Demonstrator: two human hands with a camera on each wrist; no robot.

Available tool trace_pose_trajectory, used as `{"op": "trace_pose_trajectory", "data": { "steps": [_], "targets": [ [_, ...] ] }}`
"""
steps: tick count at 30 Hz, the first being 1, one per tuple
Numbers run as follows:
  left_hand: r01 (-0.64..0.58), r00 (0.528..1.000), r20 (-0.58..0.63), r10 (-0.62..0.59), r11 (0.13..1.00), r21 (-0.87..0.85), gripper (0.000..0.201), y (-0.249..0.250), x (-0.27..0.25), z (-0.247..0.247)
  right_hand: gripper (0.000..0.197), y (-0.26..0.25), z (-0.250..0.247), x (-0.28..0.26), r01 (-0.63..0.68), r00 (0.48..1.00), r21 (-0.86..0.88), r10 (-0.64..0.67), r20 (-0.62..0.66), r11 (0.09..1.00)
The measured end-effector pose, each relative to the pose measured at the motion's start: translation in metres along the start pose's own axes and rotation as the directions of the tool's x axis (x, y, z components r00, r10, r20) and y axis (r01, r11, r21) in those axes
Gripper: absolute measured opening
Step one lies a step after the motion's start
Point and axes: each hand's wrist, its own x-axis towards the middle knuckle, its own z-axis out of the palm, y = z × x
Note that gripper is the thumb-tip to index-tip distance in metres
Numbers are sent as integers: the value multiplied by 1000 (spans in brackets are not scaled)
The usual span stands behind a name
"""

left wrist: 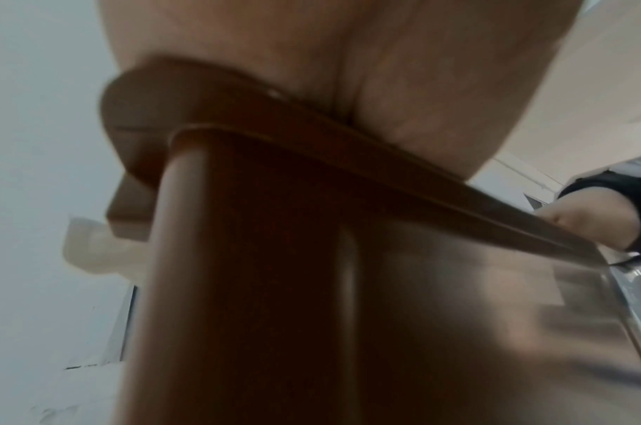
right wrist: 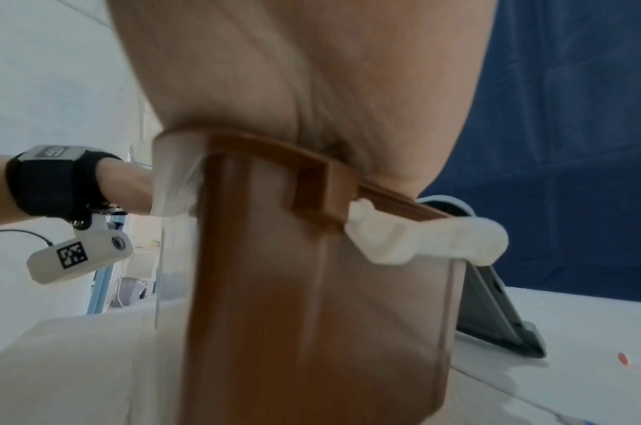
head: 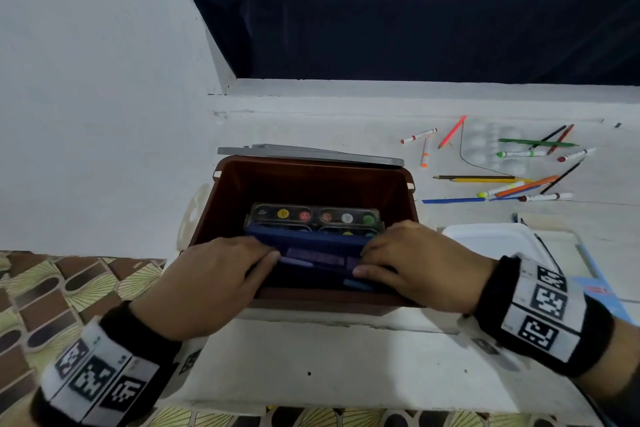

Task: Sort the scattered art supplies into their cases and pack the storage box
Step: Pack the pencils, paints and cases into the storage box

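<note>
Left hand [head: 211, 279] and right hand [head: 414, 265] clamped on ends of blue case [head: 317, 253] inside brown box [head: 304, 180]. Paint set [head: 313, 217] just beyond fingers; its label unreadable.

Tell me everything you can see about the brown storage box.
The brown storage box is glossy plastic, open-topped with rounded corners and a flanged rim, standing upright on the white surface. Pale latch handles hang at its sides. Its grey lid lies just behind it. Inside lie a paint set and, partly over it, a dark blue case that the left hand and right hand hold at its ends; both wrists cross the near rim.
</note>
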Motion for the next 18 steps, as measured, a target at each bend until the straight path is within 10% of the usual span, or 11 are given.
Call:
{"op": "trace_pose_trajectory", "data": {
  "steps": [10, 13, 18],
  "targets": [
    [-149, 968, 228, 107, 973, 176, 51, -4, 10, -6, 77, 0, 3, 16, 11, 990, -228, 22, 142, 974],
    [-47, 968, 251, 29, 997, 66, 59, -1, 10, -7, 55, 1, 1, 20, -3, 989, -216, 34, 141, 976],
    [64, 976, 205, -70, 997, 36, 74, -2, 19, 1, 71, 2, 5, 28, -74, 992, -244, 95, 77, 967]
  ]
}}
